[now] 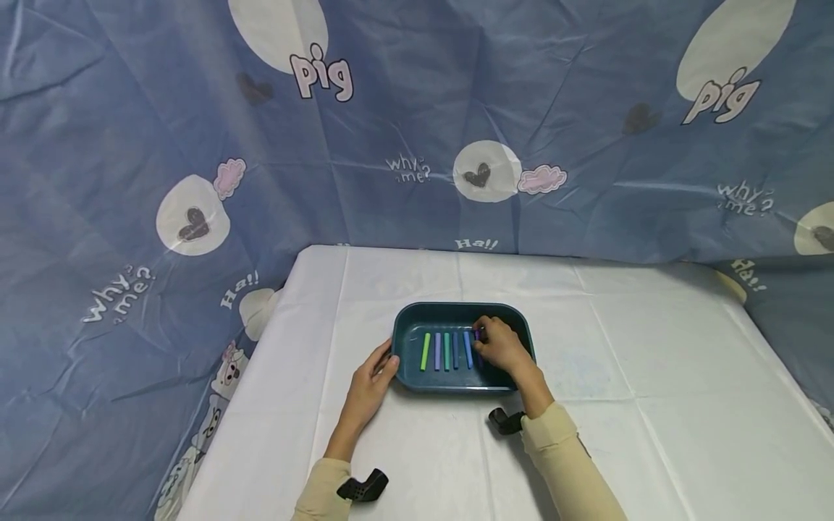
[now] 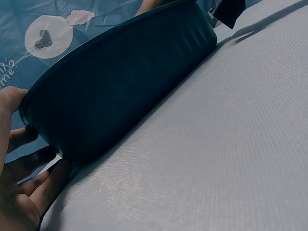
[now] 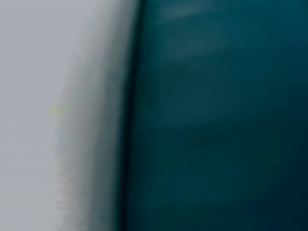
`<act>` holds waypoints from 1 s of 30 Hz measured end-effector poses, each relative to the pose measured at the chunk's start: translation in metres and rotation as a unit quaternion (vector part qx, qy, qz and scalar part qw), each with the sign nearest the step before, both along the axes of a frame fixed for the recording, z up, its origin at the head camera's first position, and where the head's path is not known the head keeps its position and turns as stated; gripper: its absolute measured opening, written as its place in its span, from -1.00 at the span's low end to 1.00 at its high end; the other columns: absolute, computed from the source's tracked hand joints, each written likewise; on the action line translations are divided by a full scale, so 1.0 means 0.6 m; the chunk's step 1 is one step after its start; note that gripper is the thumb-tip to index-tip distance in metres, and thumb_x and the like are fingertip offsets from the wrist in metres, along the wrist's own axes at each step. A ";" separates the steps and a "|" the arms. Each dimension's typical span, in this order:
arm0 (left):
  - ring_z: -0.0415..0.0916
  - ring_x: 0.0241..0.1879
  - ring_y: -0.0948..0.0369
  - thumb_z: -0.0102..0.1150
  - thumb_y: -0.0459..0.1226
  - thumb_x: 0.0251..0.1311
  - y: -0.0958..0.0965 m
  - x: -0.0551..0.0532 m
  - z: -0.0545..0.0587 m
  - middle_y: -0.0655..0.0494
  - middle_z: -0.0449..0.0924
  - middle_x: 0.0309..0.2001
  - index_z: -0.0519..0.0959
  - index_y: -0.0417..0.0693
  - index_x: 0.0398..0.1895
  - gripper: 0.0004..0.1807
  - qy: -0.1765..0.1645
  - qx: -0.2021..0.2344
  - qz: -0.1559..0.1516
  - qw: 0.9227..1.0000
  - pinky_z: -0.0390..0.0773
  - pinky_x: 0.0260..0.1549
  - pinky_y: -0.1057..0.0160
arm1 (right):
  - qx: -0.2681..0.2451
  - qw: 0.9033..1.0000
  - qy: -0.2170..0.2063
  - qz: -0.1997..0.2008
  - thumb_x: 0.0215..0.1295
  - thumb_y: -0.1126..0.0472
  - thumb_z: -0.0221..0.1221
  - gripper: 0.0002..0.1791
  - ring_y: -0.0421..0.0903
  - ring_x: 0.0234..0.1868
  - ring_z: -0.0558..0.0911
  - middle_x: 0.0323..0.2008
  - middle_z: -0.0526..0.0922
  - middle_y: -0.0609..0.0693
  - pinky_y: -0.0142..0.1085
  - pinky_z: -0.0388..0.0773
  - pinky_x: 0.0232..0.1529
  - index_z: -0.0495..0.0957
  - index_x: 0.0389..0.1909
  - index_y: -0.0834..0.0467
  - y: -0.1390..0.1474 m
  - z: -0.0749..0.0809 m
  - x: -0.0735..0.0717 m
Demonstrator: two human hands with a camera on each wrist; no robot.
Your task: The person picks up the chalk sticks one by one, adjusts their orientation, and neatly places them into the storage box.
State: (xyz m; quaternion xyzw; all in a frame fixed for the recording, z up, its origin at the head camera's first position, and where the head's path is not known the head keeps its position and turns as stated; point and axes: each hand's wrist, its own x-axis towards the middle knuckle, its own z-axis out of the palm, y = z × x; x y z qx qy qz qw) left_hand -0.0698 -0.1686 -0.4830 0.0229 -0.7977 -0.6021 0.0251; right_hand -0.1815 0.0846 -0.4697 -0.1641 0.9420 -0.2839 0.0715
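A dark teal rectangular tray [image 1: 456,388] rests on the white cloth. Inside it, slim coloured sticks stand in a row lengthwise to me: lime green [image 1: 425,352], lavender [image 1: 437,352], teal green [image 1: 447,352], dark blue [image 1: 455,352] and bright blue [image 1: 468,350]. My right hand [image 1: 503,349] reaches over the tray's near right side and pinches a purple stick [image 1: 478,335] at the row's right end; the hand partly covers it. At the tray's left end, my left hand [image 1: 368,387] touches the outer wall with spread fingers [image 2: 45,185] and thumb near the rim.
A creased white cloth [image 1: 586,449] covers the table. Blue patterned fabric [image 1: 404,108] hangs behind and to the left. Black devices [image 1: 365,486] sit at both wrists. The right wrist view is blurred, showing mostly the tray's wall [image 3: 216,120].
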 end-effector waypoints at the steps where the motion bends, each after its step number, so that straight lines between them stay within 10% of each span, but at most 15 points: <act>1: 0.41 0.25 0.03 0.01 -0.12 0.37 0.001 0.003 0.007 -0.13 0.38 0.29 0.27 -0.11 0.37 -0.45 -0.001 -0.003 -0.002 1.000 0.47 0.16 0.14 | 0.004 1.000 0.001 0.001 0.14 0.28 0.23 -0.71 0.01 -0.22 0.57 -0.26 0.54 0.13 0.00 0.53 -0.19 0.52 -0.10 0.24 -0.002 0.000 0.001; 16: 0.39 0.26 0.06 0.02 -0.11 0.36 0.001 0.005 0.015 -0.12 0.37 0.30 0.29 -0.11 0.35 -0.45 -0.008 0.005 0.000 1.000 0.42 0.20 0.15 | 0.003 1.000 -0.025 -0.010 0.24 0.20 0.18 -0.67 0.02 -0.13 0.57 -0.15 0.55 0.13 0.00 0.53 -0.09 0.49 0.01 0.20 -0.005 0.004 0.006; 23: 0.40 0.25 0.03 0.00 -0.13 0.37 -0.002 0.005 0.015 -0.15 0.37 0.29 0.28 -0.14 0.36 -0.45 -0.006 -0.008 0.002 1.000 0.44 0.19 0.15 | -0.077 0.997 0.017 0.012 0.29 0.18 0.15 -0.63 0.00 -0.14 0.61 -0.11 0.55 0.13 -0.08 0.58 -0.13 0.45 0.09 0.19 0.014 0.034 0.022; 30: 0.38 0.27 0.07 0.00 -0.03 0.36 -0.015 -0.012 -0.037 -0.07 0.38 0.30 0.29 0.03 0.37 -0.45 0.000 -0.014 0.014 1.000 0.42 0.21 0.11 | -0.157 0.983 0.087 0.044 0.33 0.25 0.12 -0.60 -0.04 -0.12 0.55 -0.06 0.53 0.17 -0.18 0.57 -0.20 0.39 0.16 0.21 0.062 0.058 0.042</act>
